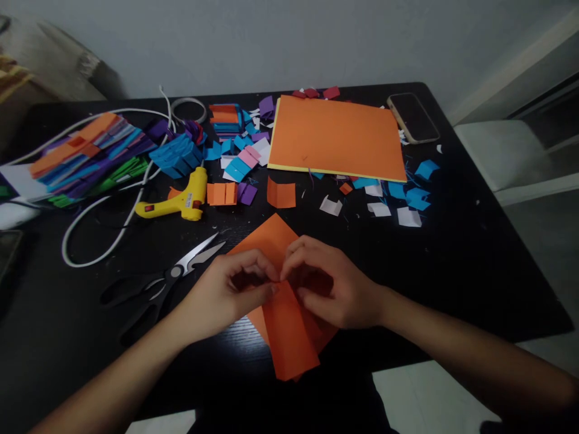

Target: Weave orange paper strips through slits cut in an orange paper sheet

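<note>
L hand [230, 289] & R hand [339, 280] have fingers [260, 260] pinched nearly together on the top end of a folded orange paper strip [289, 331], lower ctr of frame, over flat orange paper sheet [274, 232], black desk [452, 259].

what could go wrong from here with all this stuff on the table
The scissors lie open with their blade tips close to the left hand, so a sideways move might nick it. The orange strip is pinched at its top end by the fingers of the left and right hand, so uneven pressure could crease it crookedly. The glue gun lies beside folded paper; if hot, which I can't tell, it might mark it.
</note>
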Motion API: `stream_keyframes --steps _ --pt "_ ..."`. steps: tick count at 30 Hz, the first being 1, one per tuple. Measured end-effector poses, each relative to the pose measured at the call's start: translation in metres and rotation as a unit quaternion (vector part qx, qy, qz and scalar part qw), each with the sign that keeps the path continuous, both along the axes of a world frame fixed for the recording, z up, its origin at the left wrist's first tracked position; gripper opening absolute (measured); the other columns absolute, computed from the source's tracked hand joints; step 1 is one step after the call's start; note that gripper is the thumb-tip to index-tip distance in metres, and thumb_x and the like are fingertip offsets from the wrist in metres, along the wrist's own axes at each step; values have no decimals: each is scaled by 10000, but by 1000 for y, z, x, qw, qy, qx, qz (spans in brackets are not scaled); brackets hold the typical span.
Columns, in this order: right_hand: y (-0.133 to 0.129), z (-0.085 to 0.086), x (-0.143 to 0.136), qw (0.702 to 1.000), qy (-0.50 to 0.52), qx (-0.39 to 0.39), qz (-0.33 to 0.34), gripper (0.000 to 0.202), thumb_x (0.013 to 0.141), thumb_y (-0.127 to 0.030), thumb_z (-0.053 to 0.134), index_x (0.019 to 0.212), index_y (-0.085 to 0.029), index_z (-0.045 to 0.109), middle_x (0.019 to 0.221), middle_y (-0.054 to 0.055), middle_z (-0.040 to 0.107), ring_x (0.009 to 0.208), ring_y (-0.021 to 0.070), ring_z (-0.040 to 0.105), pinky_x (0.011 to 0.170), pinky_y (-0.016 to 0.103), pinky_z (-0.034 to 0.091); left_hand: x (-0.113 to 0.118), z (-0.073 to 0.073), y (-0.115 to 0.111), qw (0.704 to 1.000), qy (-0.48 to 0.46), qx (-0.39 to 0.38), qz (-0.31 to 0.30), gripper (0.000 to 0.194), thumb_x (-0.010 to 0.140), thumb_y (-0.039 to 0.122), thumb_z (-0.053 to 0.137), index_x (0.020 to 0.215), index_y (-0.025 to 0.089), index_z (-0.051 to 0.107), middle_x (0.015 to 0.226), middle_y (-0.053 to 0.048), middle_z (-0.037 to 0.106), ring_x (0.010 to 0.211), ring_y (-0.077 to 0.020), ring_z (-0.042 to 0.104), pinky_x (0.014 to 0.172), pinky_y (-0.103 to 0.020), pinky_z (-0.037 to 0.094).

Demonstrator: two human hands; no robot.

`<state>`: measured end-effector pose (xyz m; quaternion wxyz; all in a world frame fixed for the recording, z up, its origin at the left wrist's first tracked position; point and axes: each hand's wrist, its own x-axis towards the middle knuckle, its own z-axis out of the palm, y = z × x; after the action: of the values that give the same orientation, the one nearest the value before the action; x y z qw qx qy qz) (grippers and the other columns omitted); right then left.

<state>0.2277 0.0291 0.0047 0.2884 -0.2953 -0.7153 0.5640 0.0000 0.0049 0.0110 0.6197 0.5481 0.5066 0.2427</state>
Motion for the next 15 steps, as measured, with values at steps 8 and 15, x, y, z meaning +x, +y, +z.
stream_keyframes --steps 8,15 --pt "2 -10 2 990 22 129 59 335 827 -19 672 1074 -240 720 1119 61 600 1030 183 652 921 347 569 0 1 2 1000 -20 -2 -4 67 858 228 712 839 164 705 784 -27 722 686 -130 648 597 -214 496" --pt "3 -11 2 990 27 131 34 288 856 -11 654 1059 -203 724 1048 58 682 954 156 701 858 289 584 3 2 2 999 -45 1 -2 74 841 172 730 861 174 659 770 19 658 684 -95 608 595 -180 476"
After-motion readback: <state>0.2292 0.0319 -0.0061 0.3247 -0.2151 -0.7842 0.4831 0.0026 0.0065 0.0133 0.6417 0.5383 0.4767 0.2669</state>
